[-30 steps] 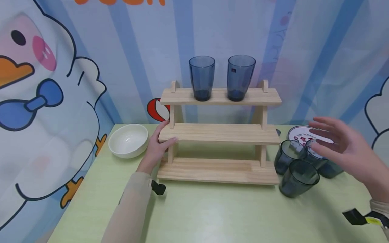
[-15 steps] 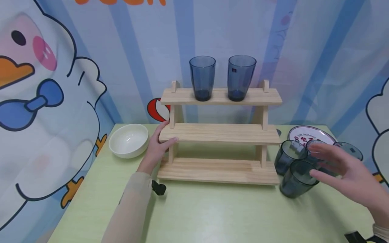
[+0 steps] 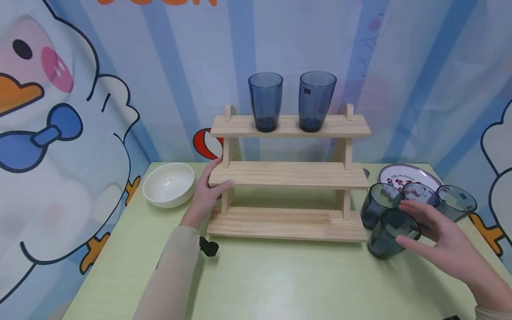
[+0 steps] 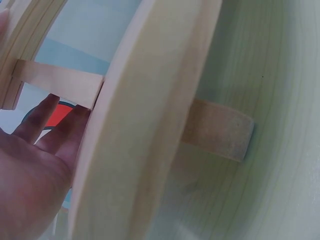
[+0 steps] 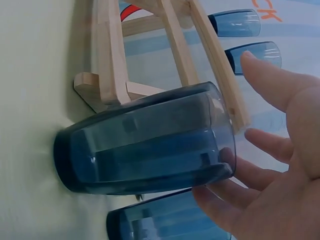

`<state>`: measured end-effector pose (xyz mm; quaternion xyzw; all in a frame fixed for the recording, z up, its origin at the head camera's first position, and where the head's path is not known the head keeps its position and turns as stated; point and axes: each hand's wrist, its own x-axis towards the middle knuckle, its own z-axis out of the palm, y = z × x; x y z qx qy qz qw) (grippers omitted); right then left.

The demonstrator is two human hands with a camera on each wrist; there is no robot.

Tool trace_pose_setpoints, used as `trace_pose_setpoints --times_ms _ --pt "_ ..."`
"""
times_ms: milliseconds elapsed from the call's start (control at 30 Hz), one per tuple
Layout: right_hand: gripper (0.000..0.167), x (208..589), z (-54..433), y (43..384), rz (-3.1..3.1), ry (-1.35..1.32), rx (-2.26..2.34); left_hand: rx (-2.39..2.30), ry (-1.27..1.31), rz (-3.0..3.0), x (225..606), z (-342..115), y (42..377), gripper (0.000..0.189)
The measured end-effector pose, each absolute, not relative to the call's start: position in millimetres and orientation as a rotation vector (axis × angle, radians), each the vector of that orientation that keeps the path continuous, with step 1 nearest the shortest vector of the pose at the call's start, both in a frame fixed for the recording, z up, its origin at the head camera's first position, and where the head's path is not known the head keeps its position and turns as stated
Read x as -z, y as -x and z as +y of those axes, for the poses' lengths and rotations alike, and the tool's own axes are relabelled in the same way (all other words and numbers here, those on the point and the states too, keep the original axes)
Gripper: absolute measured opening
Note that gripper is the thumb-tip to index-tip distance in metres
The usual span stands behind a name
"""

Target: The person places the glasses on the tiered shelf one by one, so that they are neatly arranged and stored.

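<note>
A three-tier wooden display shelf (image 3: 288, 174) stands on the table. My left hand (image 3: 203, 194) holds its left end at the middle tier, thumb in front and fingers behind. Two blue-tinted drinking glasses, one left (image 3: 266, 102) and one right (image 3: 317, 102), stand upright on the top tier. To the right of the shelf are several similar glasses. My right hand (image 3: 442, 242) is beside the front glass (image 3: 386, 244), thumb and fingers spread around its right side near the rim. In the right wrist view the fingers are extended by this glass (image 5: 145, 142); whether they touch it is unclear.
A white bowl (image 3: 169, 185) sits left of the shelf. Behind the right-hand glasses lies a white plate (image 3: 400, 172) with a printed pattern and dark rim. A blue striped cartoon backdrop (image 3: 192, 53) hangs behind the pale green table (image 3: 280, 280).
My right hand has moved down and to the left, from over the rear glasses to the side of the front glass. My left hand and the shelf stay in place.
</note>
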<state>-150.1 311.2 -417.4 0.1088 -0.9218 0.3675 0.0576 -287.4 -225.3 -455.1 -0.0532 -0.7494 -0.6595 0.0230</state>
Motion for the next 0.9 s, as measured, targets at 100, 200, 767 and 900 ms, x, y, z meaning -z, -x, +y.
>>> trace_pose_setpoints --times_ms 100,200,767,900 --pt "0.090 421 310 149 -2.776 -0.295 -1.153 2.047 0.169 -2.316 455 -225 288 0.074" --pt "0.094 423 308 147 -2.760 -0.245 -1.166 2.050 0.173 -2.312 456 -226 289 0.074" --pt "0.100 455 298 149 -2.716 -0.021 -1.337 2.059 0.167 -2.314 455 -225 287 0.073" --pt "0.099 461 296 149 -2.669 -0.006 -1.395 2.056 0.157 -2.315 455 -225 286 0.073"
